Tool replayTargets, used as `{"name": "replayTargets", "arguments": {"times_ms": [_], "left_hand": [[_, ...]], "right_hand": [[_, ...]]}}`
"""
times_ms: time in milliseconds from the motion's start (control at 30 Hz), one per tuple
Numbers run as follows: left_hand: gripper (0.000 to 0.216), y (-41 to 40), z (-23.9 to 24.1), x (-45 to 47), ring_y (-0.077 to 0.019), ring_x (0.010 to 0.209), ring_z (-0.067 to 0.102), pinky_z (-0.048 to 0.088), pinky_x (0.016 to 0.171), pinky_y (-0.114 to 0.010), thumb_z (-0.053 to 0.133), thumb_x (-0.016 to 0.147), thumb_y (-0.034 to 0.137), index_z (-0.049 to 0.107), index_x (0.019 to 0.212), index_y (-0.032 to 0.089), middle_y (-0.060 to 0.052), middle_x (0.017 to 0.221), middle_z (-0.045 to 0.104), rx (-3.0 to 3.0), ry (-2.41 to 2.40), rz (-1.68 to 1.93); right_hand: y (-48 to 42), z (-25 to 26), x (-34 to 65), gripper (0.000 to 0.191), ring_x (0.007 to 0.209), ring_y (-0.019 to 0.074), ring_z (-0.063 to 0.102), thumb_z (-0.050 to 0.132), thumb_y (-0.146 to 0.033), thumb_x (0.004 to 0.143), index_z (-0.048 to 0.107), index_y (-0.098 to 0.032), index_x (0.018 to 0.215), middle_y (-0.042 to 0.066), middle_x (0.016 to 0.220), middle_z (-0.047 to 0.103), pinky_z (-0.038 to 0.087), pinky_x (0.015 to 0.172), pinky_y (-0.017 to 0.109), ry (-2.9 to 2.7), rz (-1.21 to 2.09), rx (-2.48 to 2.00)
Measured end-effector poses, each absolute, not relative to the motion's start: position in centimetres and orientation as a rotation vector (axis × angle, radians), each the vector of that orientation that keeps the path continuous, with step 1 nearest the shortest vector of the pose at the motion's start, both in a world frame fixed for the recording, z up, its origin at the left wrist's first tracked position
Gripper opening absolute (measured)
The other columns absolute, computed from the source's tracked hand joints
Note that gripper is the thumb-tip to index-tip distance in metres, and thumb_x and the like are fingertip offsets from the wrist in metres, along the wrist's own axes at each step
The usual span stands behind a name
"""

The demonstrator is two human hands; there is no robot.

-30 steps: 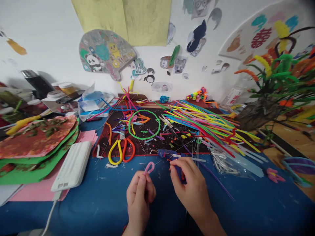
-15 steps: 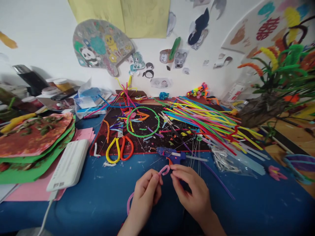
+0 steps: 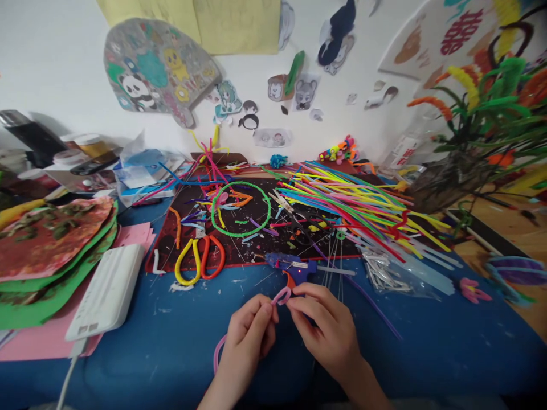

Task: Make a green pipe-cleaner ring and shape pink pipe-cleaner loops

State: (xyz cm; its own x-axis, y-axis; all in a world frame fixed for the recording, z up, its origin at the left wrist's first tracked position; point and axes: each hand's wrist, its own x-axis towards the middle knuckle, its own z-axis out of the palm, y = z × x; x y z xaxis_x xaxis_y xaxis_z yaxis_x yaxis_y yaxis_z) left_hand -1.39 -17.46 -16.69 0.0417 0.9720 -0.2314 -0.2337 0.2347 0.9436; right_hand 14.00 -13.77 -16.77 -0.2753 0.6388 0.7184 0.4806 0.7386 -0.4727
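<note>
Both my hands meet low in the middle over the blue tablecloth (image 3: 171, 353). My left hand (image 3: 250, 333) pinches a pink pipe cleaner (image 3: 282, 295), whose small loop sticks up between the fingertips while its tail curves out below the hand. My right hand (image 3: 327, 327) pinches the same loop from the right side. Just beyond the fingers lies a blue glue gun (image 3: 293, 265) with an orange trigger, on the edge of the dark work mat (image 3: 171, 250).
A heap of coloured pipe cleaners (image 3: 359, 205) fans across the mat's right half. A green ring (image 3: 240, 208) and yellow-and-orange scissors (image 3: 199, 259) lie on the mat. A white power strip (image 3: 106, 293) and stacked coloured papers (image 3: 51, 239) are left; a pipe-cleaner plant (image 3: 482, 125) stands right.
My left hand brought the pink loop rightward and my right hand came in to pinch it. The glue gun now lies uncovered beyond my fingers. The view shifted slightly, too.
</note>
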Motion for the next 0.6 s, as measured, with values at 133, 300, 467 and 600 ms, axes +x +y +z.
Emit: {"name": "replayTargets", "arguments": {"times_ms": [133,300,467,600], "left_hand": [[0.038,-17.48,-16.73,-1.37,-0.0038,0.035,0.025,0.015,0.038,-0.017,0.051,0.087,0.051,0.049,0.072,0.017,0.009,0.040,0.036,0.862,1.122,1.142],[0.038,-17.52,-16.68,-1.38,-0.0037,0.035,0.024,0.015,0.038,-0.016,0.051,0.087,0.051,0.049,0.071,0.017,0.009,0.040,0.035,0.853,1.120,1.142],[0.037,-17.42,-16.69,-1.31,-0.0039,0.035,0.024,0.015,0.038,-0.017,0.051,0.087,0.050,0.049,0.071,0.017,0.009,0.039,0.036,0.844,1.133,1.139],[0.037,-17.48,-16.66,-1.24,-0.0039,0.035,0.023,0.015,0.038,-0.017,0.051,0.087,0.051,0.049,0.071,0.017,0.009,0.039,0.035,0.847,1.133,1.151]], "right_hand": [[-13.61,-16.66,13.93,0.022,0.080,0.0150,0.067,0.056,-0.002,0.082,0.063,-0.020,0.093,0.007,0.091,0.067,0.055,0.069,0.025,-1.946,0.171,-0.867],[-13.56,-16.61,13.78,0.021,0.075,0.0126,0.066,0.054,-0.005,0.085,0.064,-0.022,0.093,0.006,0.090,0.067,0.054,0.067,0.023,-1.950,0.119,-0.904],[-13.54,-16.57,13.75,0.020,0.070,0.0110,0.063,0.054,-0.007,0.086,0.066,-0.022,0.091,0.006,0.091,0.067,0.053,0.065,0.023,-1.972,0.124,-0.937],[-13.53,-16.50,13.82,0.019,0.077,0.0133,0.065,0.054,-0.006,0.086,0.065,-0.020,0.093,0.007,0.091,0.067,0.054,0.068,0.024,-1.960,0.179,-0.897]]}}
